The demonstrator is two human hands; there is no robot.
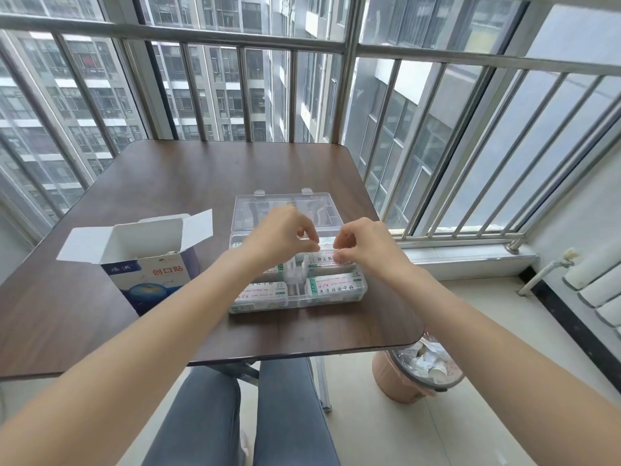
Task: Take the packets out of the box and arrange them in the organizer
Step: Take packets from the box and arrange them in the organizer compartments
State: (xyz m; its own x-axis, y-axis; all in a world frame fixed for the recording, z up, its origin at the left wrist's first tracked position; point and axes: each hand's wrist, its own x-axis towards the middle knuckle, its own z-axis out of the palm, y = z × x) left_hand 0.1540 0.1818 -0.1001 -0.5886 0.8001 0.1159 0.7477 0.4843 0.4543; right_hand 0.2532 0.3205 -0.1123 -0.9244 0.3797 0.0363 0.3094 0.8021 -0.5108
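Note:
A clear plastic organizer (361,290) lies on the brown table, its lid (282,205) folded back. White bandage packets fill its compartments, such as one at front right (336,283) and one at front left (260,292). My left hand (280,235) and my right hand (364,245) hover over the far right compartments, and together they pinch a white packet (326,246) by its two ends. The open blue-and-white box (151,274) stands to the left, flaps up, with a few packets barely visible inside.
The brown table (168,183) stands against a metal window railing (346,45). A pink waste bin (415,375) with crumpled paper sits on the floor right of the table. A white radiator (598,287) is at far right. My knees are below the table edge.

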